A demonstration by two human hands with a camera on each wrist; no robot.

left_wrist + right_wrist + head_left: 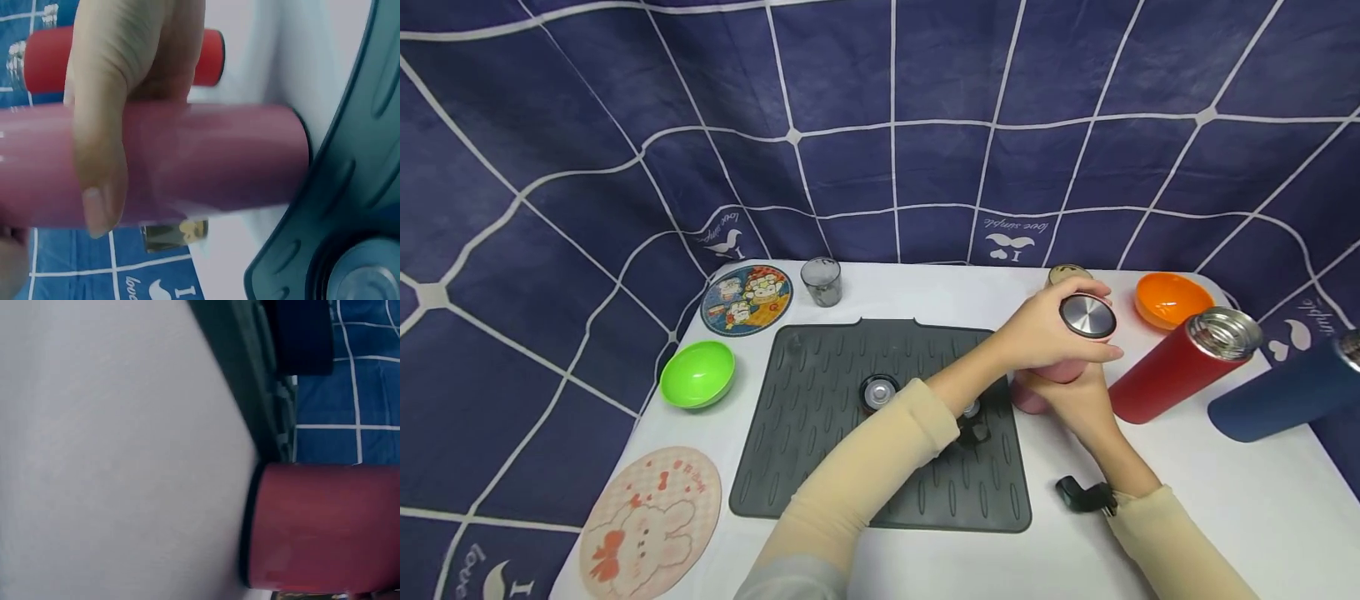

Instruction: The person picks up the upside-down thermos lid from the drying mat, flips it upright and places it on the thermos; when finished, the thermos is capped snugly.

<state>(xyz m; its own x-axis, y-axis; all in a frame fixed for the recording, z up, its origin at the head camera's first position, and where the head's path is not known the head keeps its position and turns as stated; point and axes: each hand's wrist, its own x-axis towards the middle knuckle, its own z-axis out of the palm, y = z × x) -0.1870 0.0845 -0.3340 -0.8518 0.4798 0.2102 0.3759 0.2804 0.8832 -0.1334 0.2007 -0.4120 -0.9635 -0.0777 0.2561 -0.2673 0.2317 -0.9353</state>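
Note:
A pink vacuum flask (1032, 402) stands on the white table at the right edge of the grey mat. My left hand (1051, 327) grips it at the top, thumb and fingers around its silver-topped lid (1087, 317). Lower down, my right hand (1082, 404) holds the flask's body; the left wrist view shows its thumb laid across the pink side (219, 159). Only the flask's lower part (325, 528) appears in the right wrist view. To its right stands a red flask (1183, 367) with its mouth uncovered.
A blue flask (1285, 404) is at the far right. Two round lids, one of them a black-rimmed lid (878, 392), lie on the grey mat (797, 475). Around it are a green bowl (698, 375), an orange bowl (1172, 300), a glass (822, 283) and round placemats (655, 517).

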